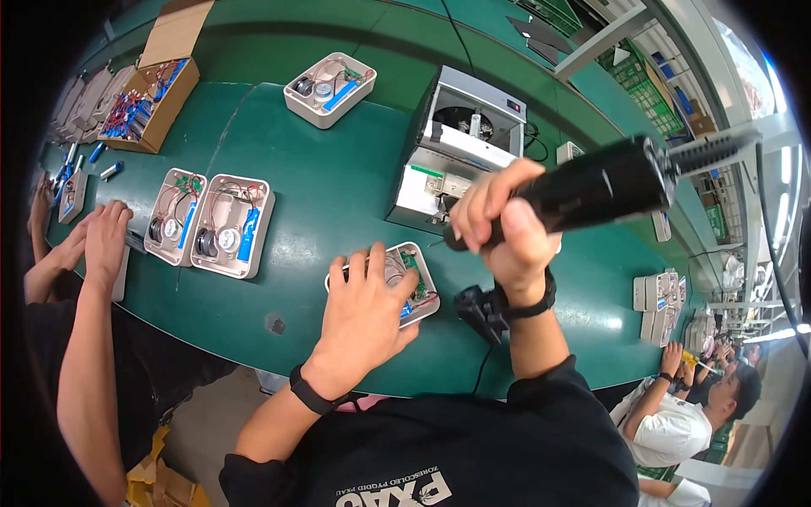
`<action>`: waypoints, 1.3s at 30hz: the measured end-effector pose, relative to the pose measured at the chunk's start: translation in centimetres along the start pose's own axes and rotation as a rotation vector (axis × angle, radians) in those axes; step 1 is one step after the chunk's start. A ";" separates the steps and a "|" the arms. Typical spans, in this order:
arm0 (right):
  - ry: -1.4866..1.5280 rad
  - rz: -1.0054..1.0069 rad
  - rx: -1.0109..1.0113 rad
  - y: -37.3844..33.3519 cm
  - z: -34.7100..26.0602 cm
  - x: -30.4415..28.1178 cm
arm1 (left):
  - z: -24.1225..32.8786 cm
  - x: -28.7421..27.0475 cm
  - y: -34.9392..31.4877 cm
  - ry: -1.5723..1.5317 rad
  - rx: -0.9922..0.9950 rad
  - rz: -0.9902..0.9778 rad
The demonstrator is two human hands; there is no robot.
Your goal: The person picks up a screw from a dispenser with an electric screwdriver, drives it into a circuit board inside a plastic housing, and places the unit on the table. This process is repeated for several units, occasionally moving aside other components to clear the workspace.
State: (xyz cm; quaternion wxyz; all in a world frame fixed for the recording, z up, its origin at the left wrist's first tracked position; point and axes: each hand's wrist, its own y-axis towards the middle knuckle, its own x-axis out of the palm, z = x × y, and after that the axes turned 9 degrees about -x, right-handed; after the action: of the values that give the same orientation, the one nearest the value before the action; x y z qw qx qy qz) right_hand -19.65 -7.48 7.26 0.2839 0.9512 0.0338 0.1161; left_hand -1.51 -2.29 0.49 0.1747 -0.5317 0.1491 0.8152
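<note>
My left hand (365, 300) lies across a light-grey plastic housing (429, 283), fingers spread over it and thumb by its near edge, steadying it on the bench. Inside that housing show a green circuit board (413, 261), thin wires and part of a blue battery; the fingers cover the rest. In my right hand (509, 221) is a black electric screwdriver (600, 188), gripped and raised above the bench. Its thin bit points down and left, between the housing and a screw feeder (456, 144), apart from the housing.
Two wired housings (230, 226) (175, 215) stand side by side to the left, another (329, 89) farther back. A cardboard box (173, 106) holds blue batteries. At left, a co-worker's hands (106, 241) work at the bench. Stacked housings (657, 306) and another person (676, 422) are at right.
</note>
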 end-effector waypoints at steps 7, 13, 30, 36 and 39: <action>-0.116 -0.108 -0.001 -2.1 3.2 0.2 | 0.1 -0.1 0.1 -0.016 -0.014 -0.019; -0.080 -0.108 -0.008 -2.1 4.5 0.7 | 0.1 0.0 0.2 -0.018 -0.008 -0.001; -0.071 -0.021 -0.035 -2.3 3.1 0.3 | -0.8 -1.0 -0.1 -0.053 -0.012 -0.056; -0.091 0.038 -0.273 2.0 -0.8 -1.0 | 2.0 0.6 -0.5 0.035 -0.423 0.099; -0.173 0.086 -0.189 2.1 0.0 -1.2 | 2.1 0.8 -0.4 0.075 -0.436 0.126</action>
State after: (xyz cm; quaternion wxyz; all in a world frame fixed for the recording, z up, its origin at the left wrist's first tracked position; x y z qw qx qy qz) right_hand -20.78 -9.39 8.14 0.3687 0.9273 -0.0427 0.0486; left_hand -3.34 -0.90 0.55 -0.0011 -0.5766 0.0085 0.8170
